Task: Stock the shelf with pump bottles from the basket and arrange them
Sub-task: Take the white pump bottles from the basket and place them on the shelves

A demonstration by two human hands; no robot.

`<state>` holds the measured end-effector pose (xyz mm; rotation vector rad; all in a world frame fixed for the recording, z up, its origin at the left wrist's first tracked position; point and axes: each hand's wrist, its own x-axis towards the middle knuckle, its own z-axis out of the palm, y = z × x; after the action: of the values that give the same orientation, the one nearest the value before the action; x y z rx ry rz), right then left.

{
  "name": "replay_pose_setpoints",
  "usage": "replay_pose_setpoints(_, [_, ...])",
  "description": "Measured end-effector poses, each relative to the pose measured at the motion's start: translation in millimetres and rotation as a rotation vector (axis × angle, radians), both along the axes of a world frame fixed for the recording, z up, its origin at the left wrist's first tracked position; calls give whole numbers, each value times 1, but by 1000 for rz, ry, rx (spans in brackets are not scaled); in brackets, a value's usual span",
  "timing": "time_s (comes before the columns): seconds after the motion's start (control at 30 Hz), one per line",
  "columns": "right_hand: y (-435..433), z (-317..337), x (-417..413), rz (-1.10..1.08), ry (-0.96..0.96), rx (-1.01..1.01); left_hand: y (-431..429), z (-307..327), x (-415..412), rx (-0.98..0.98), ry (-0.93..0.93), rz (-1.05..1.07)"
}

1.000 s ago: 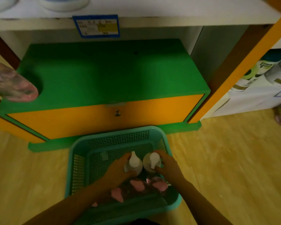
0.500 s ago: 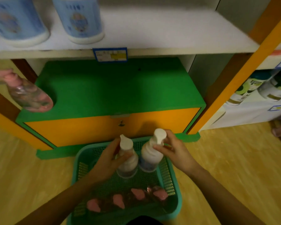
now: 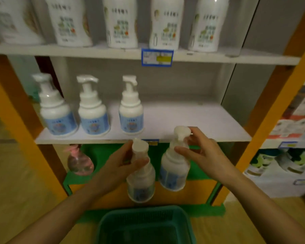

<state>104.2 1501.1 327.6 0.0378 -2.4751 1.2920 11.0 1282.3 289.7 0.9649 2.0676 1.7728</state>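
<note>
left pump bottle (image 3: pixel 141 182) hangs just above the teal basket (image 3: pixel 141 211), which sits nearest, at six o'clock, on the yellow wood floor (image 3: pixel 16 182). the left hand (image 3: pixel 120 166) holds it by the neck, fingers and thumb curled round. just beside it, at its three o'clock, the right pump bottle (image 3: pixel 174 171) hangs from the right hand (image 3: pixel 202 154), thumb and forefinger pinching the pump head, the other fingers loosely spread. both bottles are in the air before the front edge of the white shelf (image 3: pixel 192 120), not on it. behind them is a green-topped orange cabinet (image 3: pixel 104 152), with a pink bottle (image 3: pixel 79 161) at its nine o'clock. on the shelf three blue-labelled bottles (image 3: pixel 93 111) stand in a row toward ten o'clock. at twelve o'clock an upper shelf (image 3: pixel 218 58) carries tall white bottles (image 3: pixel 121 23) and a blue price tag (image 3: pixel 157 57). orange uprights (image 3: pixel 275 103) frame it.

half a second ago both bottles hung low over the basket, against the cabinet front; now they are up at shelf-edge height, and the view has tilted up to take in the stocked row.
</note>
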Motion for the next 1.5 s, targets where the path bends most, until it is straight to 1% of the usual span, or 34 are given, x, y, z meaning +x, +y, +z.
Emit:
replay_pose_setpoints(0.07, [-2, 32, -2, 10, 28, -17, -6, 22, -2, -13, 24, 2])
replay_pose_setpoints(0.17, [-1, 71, -15, -31, 107, 37, -12, 46, -6, -33, 76, 13])
replay_pose_setpoints(0.27, [-1, 91, -38, -90, 158, 65, -17, 62, -8, -31, 108, 30])
replay_pose_setpoints(0.4, [-5, 86, -73, -162, 196, 95, -18, 72, -10, -29, 135, 33])
replay_pose_setpoints(0.53, [-4, 74, -101, -202, 192, 47, -14, 73, -14, 1, 133, 38])
replay_pose_setpoints(0.67, [3, 62, -120, -207, 144, 13, -10, 73, -21, -27, 136, 36])
replay_pose_setpoints(0.83, [7, 55, -128, -188, 128, -36, -3, 76, -32, -25, 129, 30])
replay_pose_setpoints(0.9, [5, 54, -126, -174, 101, -35, -1, 75, -34, -19, 130, 33])
replay_pose_setpoints(0.97, [1, 51, -117, -199, 99, 24, 1, 75, -36, -9, 114, 39])
replay_pose_setpoints(1.03, [-3, 43, -95, -290, 211, 126, 4, 77, -36, -9, 104, 36])
replay_pose_setpoints(1.07, [-5, 37, -80, -307, 285, 132, 5, 78, -35, -11, 101, 33])
replay_pose_setpoints(1.1, [-8, 29, -65, -281, 315, 101, 7, 79, -34, -12, 97, 29])
replay_pose_setpoints(1.13, [-12, 20, -51, -215, 287, 48, 10, 81, -33, -8, 88, 23])
replay_pose_setpoints(1.17, [-17, 13, -37, -132, 214, 1, 15, 82, -32, -5, 81, 13])
replay_pose_setpoints(1.23, [-28, 1, -21, -12, 77, -22, 24, 85, -28, 6, 70, -33])
replay_pose_setpoints(1.3, [-33, -9, -15, 45, 23, -34, 36, 89, -21, 26, 61, -88])
replay_pose_setpoints(1.4, [-26, -12, -12, 26, 20, -111, 57, 93, -11, 30, 94, -97])
replay_pose_setpoints(1.5, [-5, -3, -7, -27, 44, -120, 80, 98, -8, 86, 86, -91])
